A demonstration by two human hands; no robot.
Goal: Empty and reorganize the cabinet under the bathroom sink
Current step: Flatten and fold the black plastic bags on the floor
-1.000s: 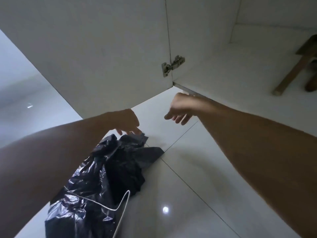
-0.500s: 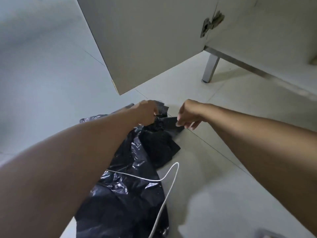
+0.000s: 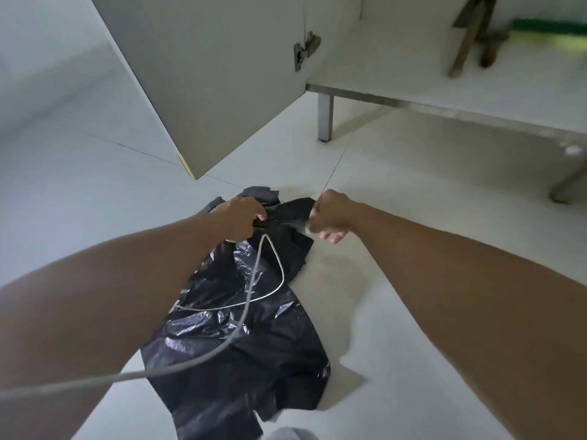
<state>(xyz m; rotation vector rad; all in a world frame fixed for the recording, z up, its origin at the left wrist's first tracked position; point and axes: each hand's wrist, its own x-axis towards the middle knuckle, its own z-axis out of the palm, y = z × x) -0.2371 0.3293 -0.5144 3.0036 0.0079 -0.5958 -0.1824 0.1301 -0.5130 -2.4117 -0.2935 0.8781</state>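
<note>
Black plastic bag (image 3: 241, 328) flat on the floor (image 3: 397, 296) before the open cabinet (image 3: 476, 74). Gripped at its mouth by left hand (image 3: 238, 217) and pinched by right hand (image 3: 330, 217), probably to pull it open for the cabinet's contents.

Both hands (image 3: 241, 217) (image 3: 330, 217) reach forward, fingers curled (gripping), arms outstretched

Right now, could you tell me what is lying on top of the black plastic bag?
A thin white cord loops across the black plastic bag, and both hands grip its top edge. Its contents are hidden.
</note>
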